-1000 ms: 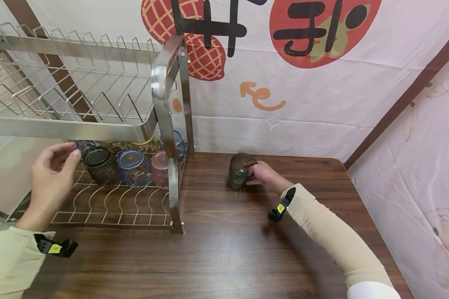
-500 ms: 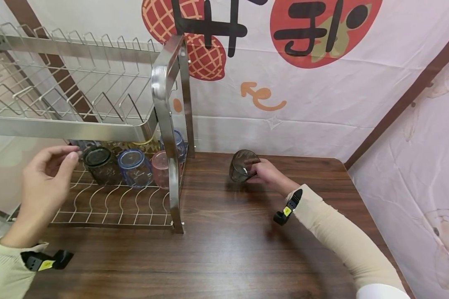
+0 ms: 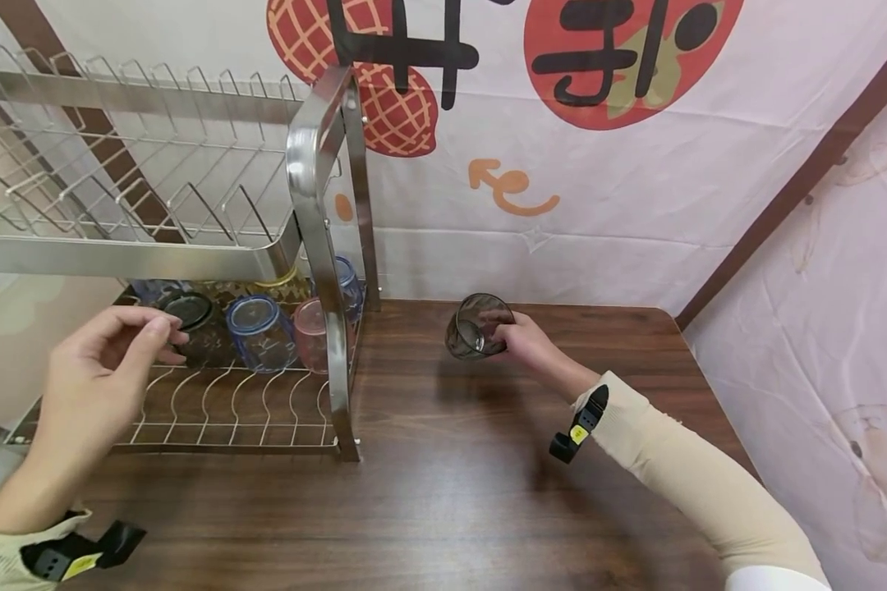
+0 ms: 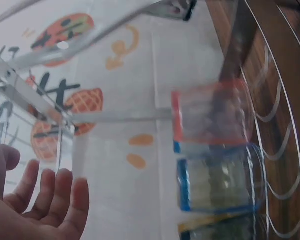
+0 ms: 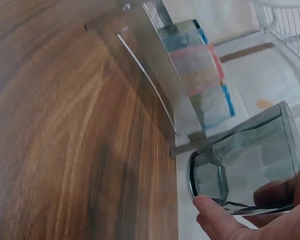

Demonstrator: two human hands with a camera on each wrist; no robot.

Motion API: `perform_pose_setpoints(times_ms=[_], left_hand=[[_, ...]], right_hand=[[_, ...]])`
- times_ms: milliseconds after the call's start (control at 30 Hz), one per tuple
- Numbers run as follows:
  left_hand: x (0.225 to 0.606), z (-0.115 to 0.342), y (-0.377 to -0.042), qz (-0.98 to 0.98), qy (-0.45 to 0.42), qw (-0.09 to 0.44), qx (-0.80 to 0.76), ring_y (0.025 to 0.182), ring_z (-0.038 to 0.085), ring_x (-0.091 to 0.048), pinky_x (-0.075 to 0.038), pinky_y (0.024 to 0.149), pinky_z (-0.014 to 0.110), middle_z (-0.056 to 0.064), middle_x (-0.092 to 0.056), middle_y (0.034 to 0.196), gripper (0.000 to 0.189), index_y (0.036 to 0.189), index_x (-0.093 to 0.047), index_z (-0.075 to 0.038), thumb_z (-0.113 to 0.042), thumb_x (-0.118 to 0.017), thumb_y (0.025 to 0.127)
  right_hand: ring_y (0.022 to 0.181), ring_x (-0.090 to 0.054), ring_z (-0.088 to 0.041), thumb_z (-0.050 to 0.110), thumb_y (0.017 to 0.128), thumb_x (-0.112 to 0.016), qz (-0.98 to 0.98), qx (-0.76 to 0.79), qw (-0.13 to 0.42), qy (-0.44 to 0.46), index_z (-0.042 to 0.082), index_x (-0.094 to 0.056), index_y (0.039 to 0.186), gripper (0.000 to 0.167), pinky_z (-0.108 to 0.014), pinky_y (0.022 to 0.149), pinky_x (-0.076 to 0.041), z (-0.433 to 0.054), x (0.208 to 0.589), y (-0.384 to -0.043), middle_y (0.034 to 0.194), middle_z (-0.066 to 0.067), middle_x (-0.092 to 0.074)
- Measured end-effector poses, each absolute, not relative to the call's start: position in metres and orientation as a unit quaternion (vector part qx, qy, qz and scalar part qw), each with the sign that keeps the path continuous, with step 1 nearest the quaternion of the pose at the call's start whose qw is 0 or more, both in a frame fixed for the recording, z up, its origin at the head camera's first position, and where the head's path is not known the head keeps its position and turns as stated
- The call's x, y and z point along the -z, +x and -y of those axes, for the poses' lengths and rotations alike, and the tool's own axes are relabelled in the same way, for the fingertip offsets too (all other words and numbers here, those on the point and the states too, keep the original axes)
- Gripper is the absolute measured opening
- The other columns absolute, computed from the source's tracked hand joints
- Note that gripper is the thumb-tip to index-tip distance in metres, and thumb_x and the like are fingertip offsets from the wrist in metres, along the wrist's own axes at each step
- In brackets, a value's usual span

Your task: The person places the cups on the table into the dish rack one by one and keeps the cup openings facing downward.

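Observation:
My right hand (image 3: 528, 345) grips a dark grey see-through glass (image 3: 467, 332) by its right side, thumb and fingers around it. The glass is tilted, its mouth facing up towards the head camera. In the right wrist view the same glass (image 5: 245, 162) shows its thick base over the table's edge. My left hand (image 3: 107, 369) hovers in front of the rack's lower shelf, fingers loosely bent, nothing between them. Just beyond it stand upside-down glasses: a dark grey one (image 3: 199, 332), a blue-rimmed one (image 3: 262, 336) and a pink one (image 3: 312, 335).
The two-tier metal dish rack (image 3: 314, 176) stands at the left, its wire upper tier above the glasses. More glasses, among them a yellow-rimmed one (image 3: 284, 286) and a blue one (image 3: 347, 287), stand behind. A printed cloth (image 3: 599, 205) hangs behind the wooden table (image 3: 443, 492).
My right hand has raised the grey glass slightly and tipped its mouth towards the head camera. My left hand has moved a little down and nearer to me, with its fingers still loosely bent.

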State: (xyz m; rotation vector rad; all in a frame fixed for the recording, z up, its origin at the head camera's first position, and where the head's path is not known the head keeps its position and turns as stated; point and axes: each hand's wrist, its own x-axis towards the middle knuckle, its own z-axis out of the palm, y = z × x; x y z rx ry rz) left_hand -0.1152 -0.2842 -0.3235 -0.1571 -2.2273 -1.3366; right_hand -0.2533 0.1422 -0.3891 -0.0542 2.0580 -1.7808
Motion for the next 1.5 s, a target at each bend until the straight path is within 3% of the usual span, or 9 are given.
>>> perform_pose_setpoints(times_ms=[133,233,467,700,900,1167,1300,1500], left_hand=[[0.320,0.273,-0.109,0.808,-0.097,0.228,0.534,0.073,0.007,-0.070,-0.055,0.071,0.014,0.001,-0.069,0.091,0.012,0.103,-0.063,0.008,0.000,-0.054,0.103],[0.319,0.265,-0.105,0.785,-0.128,0.195,0.574,0.076,0.010,-0.071,-0.056,0.072,0.016,0.005,-0.070,0.093,0.013,0.105,-0.063,0.009,0.004,-0.052,0.103],[0.319,0.249,-0.097,0.795,-0.170,0.111,0.571,0.082,0.016,-0.073,-0.056,0.080,0.018,0.008,-0.072,0.099,0.019,0.110,-0.064,0.007,0.005,-0.046,0.105],[0.323,0.234,-0.093,0.818,-0.189,0.029,0.542,0.087,0.021,-0.074,-0.055,0.085,0.020,0.008,-0.072,0.107,0.026,0.121,-0.062,0.000,-0.004,-0.038,0.110],[0.327,0.228,-0.095,0.774,-0.209,-0.056,0.595,0.097,0.026,-0.072,-0.058,0.086,0.028,0.009,-0.068,0.121,0.032,0.131,-0.056,-0.002,-0.009,-0.031,0.112],[0.333,0.217,-0.099,0.696,-0.257,-0.159,0.651,0.118,0.024,-0.065,-0.058,0.091,0.039,0.013,-0.055,0.140,0.038,0.141,-0.045,0.003,-0.009,-0.022,0.113],[0.336,0.206,-0.102,0.662,-0.261,-0.207,0.671,0.122,0.026,-0.062,-0.056,0.094,0.041,0.012,-0.054,0.142,0.040,0.143,-0.043,0.003,-0.012,-0.021,0.113],[0.339,0.190,-0.104,0.634,-0.236,-0.259,0.690,0.126,0.026,-0.059,-0.055,0.097,0.044,0.014,-0.051,0.145,0.047,0.147,-0.035,0.010,-0.022,-0.022,0.114]], right_hand=[[0.107,-0.047,-0.026,-0.005,0.094,-0.038,-0.739,0.646,0.189,-0.017,-0.001,-0.048,0.147,0.054,-0.032,0.073,-0.047,-0.139,0.382,-0.246,0.144,-0.025,-0.046],[0.112,-0.048,-0.027,-0.004,0.095,-0.038,-0.742,0.645,0.183,-0.023,0.000,-0.048,0.147,0.053,-0.030,0.072,-0.048,-0.139,0.378,-0.241,0.147,-0.024,-0.045],[0.108,-0.051,-0.025,-0.002,0.094,-0.040,-0.763,0.627,0.146,-0.048,0.001,-0.049,0.147,0.054,-0.029,0.067,-0.048,-0.140,0.373,-0.233,0.138,-0.023,-0.051],[0.128,-0.051,-0.037,-0.001,0.092,-0.038,-0.775,0.615,0.112,-0.097,0.003,-0.048,0.149,0.057,-0.032,0.077,-0.044,-0.140,0.369,-0.222,0.142,-0.022,-0.054],[0.128,-0.053,-0.032,-0.004,0.092,-0.041,-0.781,0.607,0.067,-0.131,0.000,-0.051,0.145,0.054,-0.034,0.090,-0.046,-0.139,0.369,-0.213,0.140,-0.020,-0.057],[0.133,-0.052,-0.028,-0.006,0.097,-0.040,-0.781,0.599,0.004,-0.175,0.004,-0.051,0.146,0.052,-0.045,0.102,-0.048,-0.140,0.362,-0.197,0.141,-0.016,-0.057],[0.128,-0.055,-0.023,-0.007,0.097,-0.042,-0.787,0.584,-0.035,-0.196,0.011,-0.053,0.146,0.054,-0.037,0.100,-0.050,-0.139,0.363,-0.191,0.143,-0.009,-0.057],[0.129,-0.054,-0.018,-0.015,0.093,-0.045,-0.778,0.552,-0.124,-0.272,0.009,-0.055,0.145,0.057,-0.029,0.103,-0.046,-0.133,0.365,-0.183,0.143,-0.005,-0.057]])
